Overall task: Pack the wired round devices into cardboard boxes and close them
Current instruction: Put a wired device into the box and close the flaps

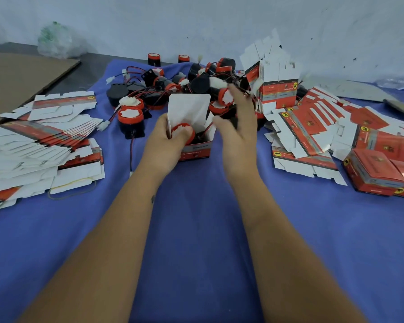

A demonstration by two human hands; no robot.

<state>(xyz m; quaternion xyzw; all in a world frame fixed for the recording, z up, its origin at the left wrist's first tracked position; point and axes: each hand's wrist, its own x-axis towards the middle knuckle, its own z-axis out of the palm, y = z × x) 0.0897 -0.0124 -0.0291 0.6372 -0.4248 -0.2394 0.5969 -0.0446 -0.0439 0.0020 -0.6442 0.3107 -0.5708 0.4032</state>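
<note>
A small red and white cardboard box (196, 149) stands open on the blue cloth, its white lid flap (189, 110) up. A round red-rimmed device (182, 131) with red and black wire sits inside it. My left hand (167, 142) grips the box's left side, thumb pressing on the device. My right hand (237, 127) hovers just right of the box, blurred, fingers spread and holding nothing. A heap of wired round devices (196, 82) lies behind the box.
Flat unfolded boxes are stacked at the left (40, 145) and scattered at the right (313, 131). Closed boxes (380, 173) sit at far right. A brown cardboard sheet (21, 75) and a plastic bag (56, 40) lie at back left. Loose devices (130, 117) stand left of the box.
</note>
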